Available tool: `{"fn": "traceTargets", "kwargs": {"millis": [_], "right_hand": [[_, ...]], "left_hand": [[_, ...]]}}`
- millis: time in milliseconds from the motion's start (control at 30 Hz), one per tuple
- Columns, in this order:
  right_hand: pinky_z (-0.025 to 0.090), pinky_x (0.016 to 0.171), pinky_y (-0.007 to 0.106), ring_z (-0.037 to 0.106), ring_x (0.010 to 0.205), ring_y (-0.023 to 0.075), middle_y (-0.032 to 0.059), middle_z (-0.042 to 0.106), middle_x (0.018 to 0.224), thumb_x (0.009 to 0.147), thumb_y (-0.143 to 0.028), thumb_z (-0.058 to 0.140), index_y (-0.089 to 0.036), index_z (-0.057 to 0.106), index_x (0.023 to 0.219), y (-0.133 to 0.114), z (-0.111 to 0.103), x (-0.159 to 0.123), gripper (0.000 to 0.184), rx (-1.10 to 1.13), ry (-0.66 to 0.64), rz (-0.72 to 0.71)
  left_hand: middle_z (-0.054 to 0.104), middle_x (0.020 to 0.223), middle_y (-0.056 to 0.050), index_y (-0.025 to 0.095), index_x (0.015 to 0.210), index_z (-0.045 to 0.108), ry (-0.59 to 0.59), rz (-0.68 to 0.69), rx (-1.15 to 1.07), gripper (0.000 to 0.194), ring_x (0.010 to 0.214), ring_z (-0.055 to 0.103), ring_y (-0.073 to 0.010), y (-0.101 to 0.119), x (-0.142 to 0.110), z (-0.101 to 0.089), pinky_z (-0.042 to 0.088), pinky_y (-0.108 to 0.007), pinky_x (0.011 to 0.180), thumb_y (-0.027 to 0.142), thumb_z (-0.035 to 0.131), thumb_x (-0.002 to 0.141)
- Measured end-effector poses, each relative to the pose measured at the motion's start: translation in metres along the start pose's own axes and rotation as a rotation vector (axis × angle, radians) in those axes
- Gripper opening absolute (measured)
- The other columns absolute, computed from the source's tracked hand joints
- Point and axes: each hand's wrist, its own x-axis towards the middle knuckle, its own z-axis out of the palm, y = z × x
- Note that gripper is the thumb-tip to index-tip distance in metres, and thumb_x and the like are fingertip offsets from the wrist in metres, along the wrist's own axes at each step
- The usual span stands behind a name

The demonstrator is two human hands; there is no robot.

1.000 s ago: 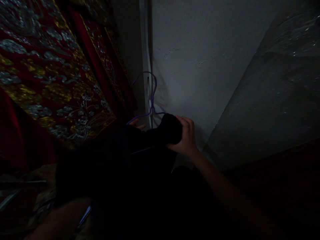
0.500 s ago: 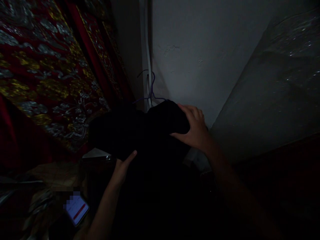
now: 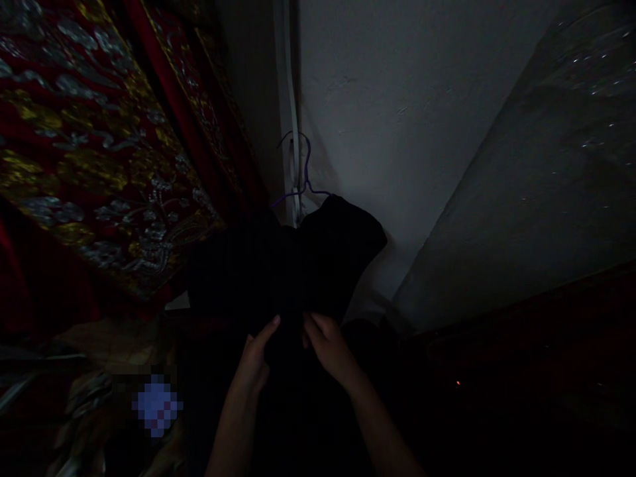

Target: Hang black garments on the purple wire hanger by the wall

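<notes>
A black garment (image 3: pixel 342 238) hangs from a thin purple wire hanger (image 3: pixel 307 179), whose hook is up by a pale cord or strip on the wall. It is so dark that its folds and front details cannot be made out. Low on its left part, my left hand (image 3: pixel 256 361) is closed on the cloth with the thumb pointing up. Close by to the right, my right hand (image 3: pixel 325 341) has its fingers bent together at the middle of the garment, pinching the fabric. The fingertips are partly lost in the dark.
A red cloth (image 3: pixel 99 152) with gold and silver decoration hangs at the left. Behind stands a grey wall (image 3: pixel 397 99), with a shiny clear sheet (image 3: pixel 546 146) on its right side. A blurred lit screen (image 3: pixel 157 405) lies at lower left.
My right hand has left the garment's right shoulder and come down and left to its middle. The left hand has moved slightly down and right, still at the cloth.
</notes>
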Motion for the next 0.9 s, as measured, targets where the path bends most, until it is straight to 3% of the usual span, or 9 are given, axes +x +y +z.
{"fn": "traceTargets", "kwargs": {"millis": [167,300,367,467,533,600,667,800,900], "right_hand": [[0.034,0.055,0.026,0.047,0.052,0.0128,-0.0028,0.048,0.051,0.088,-0.044,0.053,-0.021,0.055,0.061,0.002,-0.007,0.002,0.036,0.067,0.092,0.020],[0.035,0.052,0.026,0.046,0.048,0.0123,-0.0024,0.048,0.046,0.080,-0.038,0.054,-0.021,0.054,0.054,0.003,-0.005,0.002,0.030,0.098,0.137,0.048],[0.036,0.051,0.025,0.048,0.047,0.0123,-0.0017,0.049,0.045,0.076,-0.036,0.054,-0.021,0.055,0.052,-0.001,-0.004,0.001,0.028,0.140,0.143,0.048],[0.037,0.049,0.024,0.050,0.045,0.0120,-0.0006,0.054,0.046,0.074,-0.037,0.055,-0.020,0.058,0.053,-0.008,-0.001,-0.001,0.027,0.224,0.119,0.085],[0.037,0.046,0.024,0.052,0.042,0.0121,0.0001,0.056,0.046,0.073,-0.041,0.056,-0.019,0.061,0.056,-0.011,0.000,-0.002,0.028,0.281,0.083,0.121],[0.035,0.042,0.023,0.050,0.039,0.0115,0.0003,0.058,0.045,0.073,-0.044,0.058,-0.019,0.063,0.058,-0.011,0.002,-0.003,0.030,0.308,0.063,0.144],[0.031,0.038,0.022,0.046,0.035,0.0102,0.0004,0.058,0.044,0.073,-0.045,0.059,-0.018,0.064,0.058,-0.010,0.003,-0.004,0.030,0.308,0.058,0.155],[0.027,0.036,0.020,0.043,0.031,0.0086,0.0024,0.060,0.044,0.073,-0.045,0.059,-0.017,0.064,0.059,-0.020,-0.002,0.004,0.032,0.334,0.054,0.171],[0.028,0.035,0.020,0.043,0.032,0.0082,0.0018,0.059,0.042,0.070,-0.046,0.060,-0.017,0.063,0.059,-0.050,-0.018,0.026,0.031,0.379,0.110,0.144]], "left_hand": [[0.072,0.125,-0.004,0.026,0.116,0.064,0.189,0.129,-0.055,0.041,0.128,0.062,-0.0257,0.005,0.005,0.001,0.053,-0.042,0.107,0.021,0.078,0.078],[0.067,0.131,-0.007,0.025,0.123,0.059,0.169,0.210,0.025,0.045,0.131,0.059,-0.0273,0.001,0.009,-0.003,0.049,-0.043,0.110,0.025,0.077,0.081],[0.057,0.143,-0.009,0.026,0.133,0.051,0.282,0.442,0.166,0.059,0.139,0.051,-0.0274,-0.006,0.010,-0.008,0.042,-0.044,0.116,0.030,0.078,0.081],[0.040,0.153,-0.013,0.026,0.140,0.042,0.468,0.913,0.464,0.071,0.147,0.036,-0.0288,-0.024,0.008,-0.013,0.029,-0.045,0.123,0.033,0.078,0.080],[0.048,0.143,-0.014,0.024,0.133,0.049,0.326,1.039,0.630,0.058,0.140,0.043,-0.0311,-0.039,0.007,-0.012,0.032,-0.048,0.120,0.030,0.075,0.081],[0.060,0.126,-0.013,0.024,0.122,0.058,0.035,0.981,0.713,0.039,0.125,0.056,-0.0306,-0.051,0.007,-0.007,0.043,-0.046,0.109,0.026,0.068,0.085],[0.067,0.112,-0.010,0.025,0.114,0.062,-0.157,0.886,0.728,0.027,0.108,0.064,-0.0275,-0.059,0.008,0.000,0.051,-0.040,0.095,0.023,0.061,0.088],[0.064,0.087,-0.004,0.023,0.095,0.061,-0.208,0.910,0.725,0.008,0.081,0.063,-0.0210,-0.057,0.010,0.018,0.050,-0.032,0.073,0.023,0.054,0.092],[0.061,0.083,-0.003,0.023,0.087,0.058,-0.203,0.932,0.769,0.009,0.077,0.061,-0.0197,-0.057,0.012,0.025,0.048,-0.030,0.071,0.023,0.051,0.094]]}}
